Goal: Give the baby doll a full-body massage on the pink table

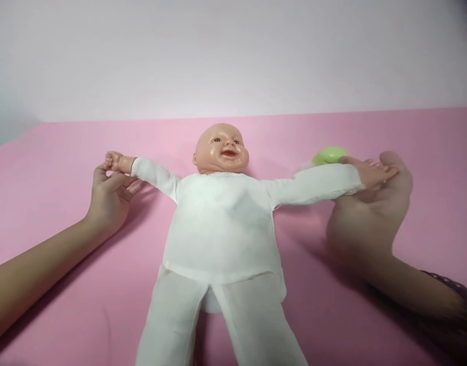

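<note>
A bald baby doll (pixel 221 229) with a soft white cloth body lies on its back, its arms spread wide. At the left, my left hand (pixel 109 198) pinches the doll's small hand between its fingers. The other doll arm stretches to the right, where my right hand (pixel 370 213) holds the doll's hand against its palm and fingers. Motion blurs my right hand a little, and the doll's hand partly covers its fingers. The doll's lower legs run out of view at the bottom.
A bright green rounded object (pixel 330 155) lies behind the doll's right-hand-side arm, partly hidden, with something whitish beside it. Everything rests on a pink surface (pixel 65 203). Beyond its far edge rises a pale wall (pixel 218 56).
</note>
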Tool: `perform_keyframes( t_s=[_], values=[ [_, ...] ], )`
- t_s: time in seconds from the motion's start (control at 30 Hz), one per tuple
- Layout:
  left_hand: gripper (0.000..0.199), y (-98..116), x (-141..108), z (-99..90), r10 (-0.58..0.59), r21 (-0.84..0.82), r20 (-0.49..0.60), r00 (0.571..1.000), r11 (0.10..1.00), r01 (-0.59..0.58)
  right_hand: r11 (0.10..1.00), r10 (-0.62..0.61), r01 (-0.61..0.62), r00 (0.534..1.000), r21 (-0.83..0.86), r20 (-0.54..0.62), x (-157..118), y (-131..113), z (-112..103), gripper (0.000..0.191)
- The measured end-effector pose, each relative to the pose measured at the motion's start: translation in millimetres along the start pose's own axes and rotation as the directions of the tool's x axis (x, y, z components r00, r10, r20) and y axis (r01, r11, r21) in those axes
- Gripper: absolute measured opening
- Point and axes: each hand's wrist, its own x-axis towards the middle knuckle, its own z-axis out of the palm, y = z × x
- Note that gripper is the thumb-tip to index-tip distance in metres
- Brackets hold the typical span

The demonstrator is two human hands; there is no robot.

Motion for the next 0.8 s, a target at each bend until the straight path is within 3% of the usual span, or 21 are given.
perform_keyframes(
  t_s=[0.13, 0.27, 0.37, 0.47, 0.6, 0.73, 0.8],
  values=[
    [0.012, 4, -8, 15.1, -0.184, -0.163, -0.043, 0.982, 0.971, 0.175, 0.968, 0.144, -0.139, 0.990, 0.207, -0.009, -1, -17, 4, 0.057],
    [0.017, -1, -12, 20.2, -0.163, -0.106, -0.033, 0.986, 0.982, 0.159, 0.933, 0.189, -0.211, 0.977, 0.293, 0.101, -1, -32, 10, 0.056],
    [0.024, -3, -16, 21.0, -0.136, -0.115, -0.020, 0.990, 0.984, 0.133, 0.940, 0.223, -0.240, 0.970, 0.242, 0.098, -6, -38, 13, 0.042],
    [0.040, -4, -21, 20.2, -0.026, -0.042, 0.024, 0.999, 0.999, 0.027, 0.957, 0.234, -0.243, 0.969, 0.157, 0.076, -13, -42, 17, 0.040],
    [0.062, -6, -29, 17.9, 0.201, 0.154, 0.139, 0.970, 0.963, -0.222, 0.990, 0.006, -0.042, 0.967, 0.134, 0.253, -21, -47, 21, 0.053],
    [0.065, -6, -39, 17.6, 0.402, 0.249, 0.303, 0.864, 0.842, -0.479, 0.984, -0.179, 0.166, 0.878, 0.067, 0.443, -29, -53, 18, 0.071],
    [0.066, -3, -43, 19.1, 0.485, 0.267, 0.406, 0.775, 0.747, -0.608, 0.953, -0.229, 0.300, 0.792, -0.035, 0.566, -35, -54, 14, 0.082]
  ],
)
